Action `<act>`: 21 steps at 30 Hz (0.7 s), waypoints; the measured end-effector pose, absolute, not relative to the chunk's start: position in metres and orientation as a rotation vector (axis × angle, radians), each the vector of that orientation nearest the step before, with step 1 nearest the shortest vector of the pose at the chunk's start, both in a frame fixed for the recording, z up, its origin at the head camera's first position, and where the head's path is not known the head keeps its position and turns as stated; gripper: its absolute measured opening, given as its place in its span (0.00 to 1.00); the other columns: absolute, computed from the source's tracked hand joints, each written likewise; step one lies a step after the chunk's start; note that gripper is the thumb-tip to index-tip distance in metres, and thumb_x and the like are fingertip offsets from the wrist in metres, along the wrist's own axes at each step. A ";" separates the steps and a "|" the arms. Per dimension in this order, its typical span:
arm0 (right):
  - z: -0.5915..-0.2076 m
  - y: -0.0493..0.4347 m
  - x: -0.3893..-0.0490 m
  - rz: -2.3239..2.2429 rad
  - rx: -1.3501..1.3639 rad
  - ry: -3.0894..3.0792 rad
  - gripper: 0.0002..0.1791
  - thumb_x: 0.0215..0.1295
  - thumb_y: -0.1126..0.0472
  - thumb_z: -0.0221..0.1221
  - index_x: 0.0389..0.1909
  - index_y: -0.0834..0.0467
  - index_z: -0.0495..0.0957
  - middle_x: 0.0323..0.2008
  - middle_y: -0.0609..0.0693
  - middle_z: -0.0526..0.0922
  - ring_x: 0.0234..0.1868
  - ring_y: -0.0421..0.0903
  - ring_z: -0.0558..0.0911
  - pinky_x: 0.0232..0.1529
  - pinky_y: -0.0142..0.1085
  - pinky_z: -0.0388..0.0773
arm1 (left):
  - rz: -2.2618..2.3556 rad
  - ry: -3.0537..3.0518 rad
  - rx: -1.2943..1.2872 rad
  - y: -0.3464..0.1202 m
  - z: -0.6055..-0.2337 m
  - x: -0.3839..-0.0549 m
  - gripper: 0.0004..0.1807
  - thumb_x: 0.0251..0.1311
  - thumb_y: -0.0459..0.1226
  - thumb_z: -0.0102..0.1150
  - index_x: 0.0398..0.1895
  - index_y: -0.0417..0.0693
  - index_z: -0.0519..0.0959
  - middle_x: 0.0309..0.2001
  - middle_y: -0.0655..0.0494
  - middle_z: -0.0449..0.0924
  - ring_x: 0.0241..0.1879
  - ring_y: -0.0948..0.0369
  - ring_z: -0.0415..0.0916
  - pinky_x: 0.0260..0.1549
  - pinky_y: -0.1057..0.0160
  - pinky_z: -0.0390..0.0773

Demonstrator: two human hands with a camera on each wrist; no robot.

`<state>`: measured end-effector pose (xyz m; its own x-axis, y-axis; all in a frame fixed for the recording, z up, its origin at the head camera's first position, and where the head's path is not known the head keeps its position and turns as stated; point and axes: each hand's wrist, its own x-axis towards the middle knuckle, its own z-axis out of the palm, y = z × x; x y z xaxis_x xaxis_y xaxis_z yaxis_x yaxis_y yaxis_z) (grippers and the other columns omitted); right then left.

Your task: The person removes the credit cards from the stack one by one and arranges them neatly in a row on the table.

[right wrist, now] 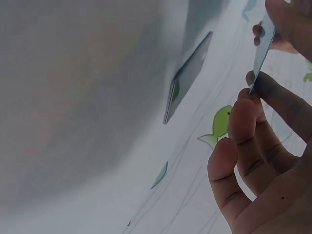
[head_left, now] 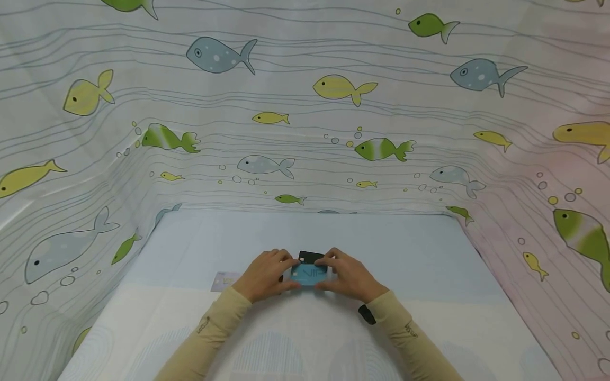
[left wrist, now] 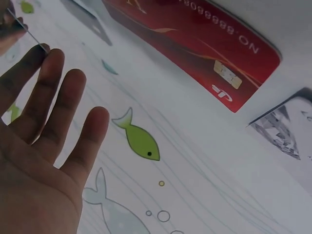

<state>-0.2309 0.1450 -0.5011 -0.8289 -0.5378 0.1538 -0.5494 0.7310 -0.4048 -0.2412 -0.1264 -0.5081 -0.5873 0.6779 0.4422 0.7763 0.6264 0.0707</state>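
A light blue card [head_left: 310, 276] lettered VIP spans the gap between both hands, its face toward the head camera. My left hand [head_left: 267, 274] pinches its left end, thumb at the lower edge and fingers at the upper. At the right end, my right hand [head_left: 350, 274] pinches it the same way. Seen edge-on, the card [right wrist: 263, 53] is a thin strip in the right wrist view. Just behind it a black card [head_left: 311, 256] shows its upper part. A red card [left wrist: 204, 48] with a gold chip lies near my left hand, hidden in the head view.
A pale greyish card [head_left: 220, 282] lies left of my left wrist, partly covered by it. In the left wrist view a card with a diamond picture [left wrist: 282, 129] is cut off at the right. Fish-patterned cloth [head_left: 305, 116] walls the table [head_left: 214, 238] behind and at both sides.
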 end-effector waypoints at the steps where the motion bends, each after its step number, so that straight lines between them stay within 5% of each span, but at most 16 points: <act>1: -0.502 0.144 -0.230 0.690 0.913 -2.898 0.31 0.57 0.39 0.72 0.61 0.45 0.81 0.52 0.43 0.75 0.44 0.40 0.78 0.44 0.39 0.78 | -0.366 -2.474 -1.163 -0.127 -0.509 -0.240 0.31 0.53 0.58 0.73 0.52 0.48 0.85 0.43 0.56 0.81 0.37 0.60 0.76 0.38 0.58 0.79; 21: -0.519 0.137 -0.225 0.588 1.008 -2.830 0.32 0.56 0.38 0.72 0.59 0.50 0.83 0.47 0.45 0.77 0.38 0.38 0.77 0.38 0.36 0.78 | -0.333 -2.624 -1.133 -0.129 -0.519 -0.230 0.29 0.57 0.60 0.68 0.52 0.50 0.84 0.45 0.55 0.81 0.46 0.56 0.78 0.47 0.52 0.79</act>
<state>-0.2246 0.1366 -0.5187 -0.7802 -0.5925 0.2006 -0.6233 0.7098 -0.3281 -0.2300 -0.1289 -0.5191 -0.6607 0.6754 0.3277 0.7359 0.6689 0.1049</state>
